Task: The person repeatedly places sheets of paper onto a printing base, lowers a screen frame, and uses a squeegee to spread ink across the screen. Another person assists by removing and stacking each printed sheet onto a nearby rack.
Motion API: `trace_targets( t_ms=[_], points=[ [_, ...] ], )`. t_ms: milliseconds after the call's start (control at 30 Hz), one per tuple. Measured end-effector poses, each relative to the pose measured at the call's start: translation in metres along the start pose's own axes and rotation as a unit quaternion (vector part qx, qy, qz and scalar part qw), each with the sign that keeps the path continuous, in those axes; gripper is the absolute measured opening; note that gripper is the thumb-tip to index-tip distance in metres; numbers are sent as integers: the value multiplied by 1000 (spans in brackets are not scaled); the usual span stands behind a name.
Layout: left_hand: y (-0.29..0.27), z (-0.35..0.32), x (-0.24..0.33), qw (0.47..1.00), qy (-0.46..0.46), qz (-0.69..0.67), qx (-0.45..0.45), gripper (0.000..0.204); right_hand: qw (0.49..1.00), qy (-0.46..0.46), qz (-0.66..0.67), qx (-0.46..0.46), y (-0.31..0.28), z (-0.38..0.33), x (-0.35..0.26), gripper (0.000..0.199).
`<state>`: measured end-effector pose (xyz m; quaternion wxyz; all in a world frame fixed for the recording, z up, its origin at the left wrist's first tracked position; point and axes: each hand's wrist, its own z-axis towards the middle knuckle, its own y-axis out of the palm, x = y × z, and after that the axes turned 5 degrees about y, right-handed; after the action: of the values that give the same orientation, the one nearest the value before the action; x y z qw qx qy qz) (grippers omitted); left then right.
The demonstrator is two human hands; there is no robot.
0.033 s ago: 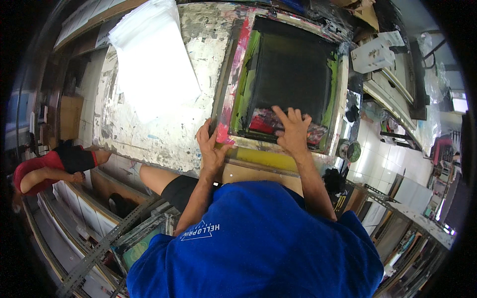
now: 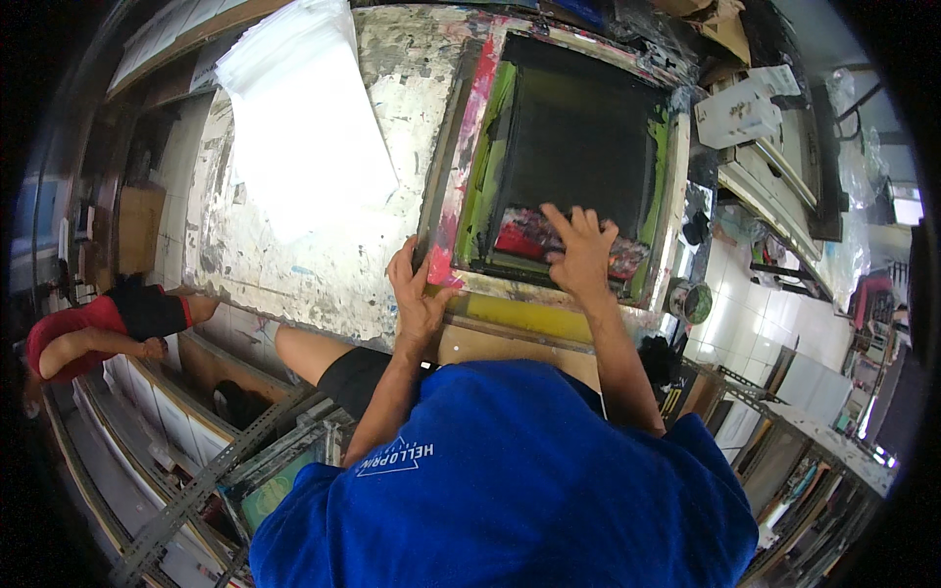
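Paint-crusted desk (image 2: 323, 265) fills centre frame. Your left hand (image 2: 417, 289) grips the screen frame (image 2: 453, 176); your right hand (image 2: 580, 250) lies flat, fingers spread, on wet ink (image 2: 529, 240), which could smear.

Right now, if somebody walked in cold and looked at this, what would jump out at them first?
First, the screen-printing frame near the middle of the paint-crusted table, its edges smeared pink and lime green around a dark mesh. The left hand grips its near left corner, while the right hand lies spread flat on the mesh by a patch of red ink. A stack of white sheets lies to the left on the table.
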<state>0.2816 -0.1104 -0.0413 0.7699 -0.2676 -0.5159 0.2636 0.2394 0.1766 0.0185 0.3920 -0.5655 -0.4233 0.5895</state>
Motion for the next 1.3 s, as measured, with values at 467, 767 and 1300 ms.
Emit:
trace_targets(
  t_ms=[467, 767, 1300],
  points=[
    [-1, -6, -6, 999, -26, -11, -15, 79, 978, -78, -34, 188, 5, 240, 100, 83],
    [-3, -4, -1, 998, -19, -53, 4, 71, 984, -105, 3, 147, -27, 326, 131, 63],
    [0, -7, 10, 984, -39, -154, 86, 81, 943, 38, 326, 56, -76, 157, 78, 67]
  ],
)
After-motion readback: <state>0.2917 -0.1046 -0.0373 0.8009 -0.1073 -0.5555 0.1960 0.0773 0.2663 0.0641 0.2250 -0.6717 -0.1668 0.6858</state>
